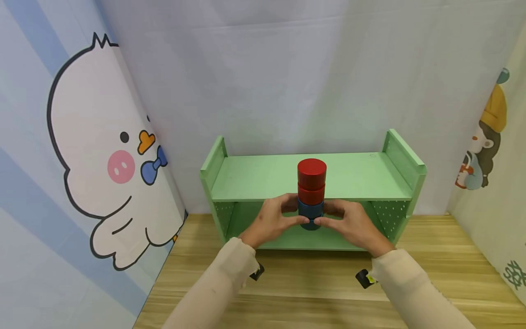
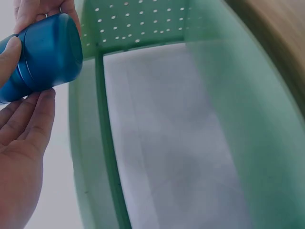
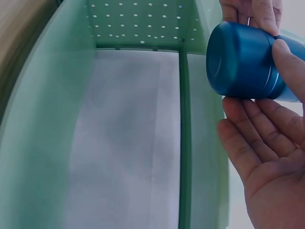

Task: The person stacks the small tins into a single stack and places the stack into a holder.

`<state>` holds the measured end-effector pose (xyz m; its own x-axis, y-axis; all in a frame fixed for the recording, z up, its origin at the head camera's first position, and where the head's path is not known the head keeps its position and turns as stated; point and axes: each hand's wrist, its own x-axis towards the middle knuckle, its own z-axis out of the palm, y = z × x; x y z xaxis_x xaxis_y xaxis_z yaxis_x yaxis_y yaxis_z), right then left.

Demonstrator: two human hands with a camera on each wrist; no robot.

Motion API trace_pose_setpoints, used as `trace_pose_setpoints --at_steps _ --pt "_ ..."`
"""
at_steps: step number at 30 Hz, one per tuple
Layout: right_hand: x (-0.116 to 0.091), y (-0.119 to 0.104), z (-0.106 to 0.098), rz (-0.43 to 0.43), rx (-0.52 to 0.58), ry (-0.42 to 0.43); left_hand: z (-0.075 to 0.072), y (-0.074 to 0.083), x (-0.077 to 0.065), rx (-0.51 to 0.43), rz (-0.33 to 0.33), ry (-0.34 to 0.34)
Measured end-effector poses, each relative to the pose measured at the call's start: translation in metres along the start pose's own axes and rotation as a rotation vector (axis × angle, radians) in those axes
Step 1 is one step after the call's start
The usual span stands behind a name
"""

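Note:
An upright stack of cup-like cylinders stands between my two hands, with red cylinders [image 1: 311, 177] above and blue cylinders [image 1: 310, 210] below. From the left, my left hand [image 1: 273, 218] grips the blue part, thumb on the near side and fingers round the far side. My right hand [image 1: 351, 223] grips the same part from the right, and the thumbs nearly meet in front. Both wrist views show the rounded bottom of the lowest blue cylinder [image 3: 243, 59] uncovered, held off any surface. The red part is out of sight in those views.
Right behind the stack is a light green two-level shelf [image 1: 263, 176] with raised sides and perforated lower side panels. It stands on a wood-grain table [image 1: 304, 292]. Pale cloth [image 1: 287, 82] hangs behind, and printed cartoon panels flank both sides.

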<state>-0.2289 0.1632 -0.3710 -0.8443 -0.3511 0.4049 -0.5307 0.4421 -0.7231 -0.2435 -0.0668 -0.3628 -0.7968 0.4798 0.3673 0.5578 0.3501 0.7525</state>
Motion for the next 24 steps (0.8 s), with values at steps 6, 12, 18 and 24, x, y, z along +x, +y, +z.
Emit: trace_pose_setpoints --at_steps 6,12,18,24 --pt "0.010 -0.007 -0.010 0.008 -0.009 -0.003 -0.008 0.009 0.011 -0.022 -0.025 -0.004" --pt "0.018 -0.011 -0.014 0.013 -0.013 -0.008 -0.014 0.013 0.019 -0.024 -0.022 -0.004" --pt "0.027 -0.012 -0.017 0.033 -0.005 -0.018 -0.020 0.014 0.026 -0.011 -0.022 0.010" --pt "0.035 -0.012 -0.018 0.054 -0.006 -0.022 -0.023 0.013 0.032 0.008 -0.030 0.014"
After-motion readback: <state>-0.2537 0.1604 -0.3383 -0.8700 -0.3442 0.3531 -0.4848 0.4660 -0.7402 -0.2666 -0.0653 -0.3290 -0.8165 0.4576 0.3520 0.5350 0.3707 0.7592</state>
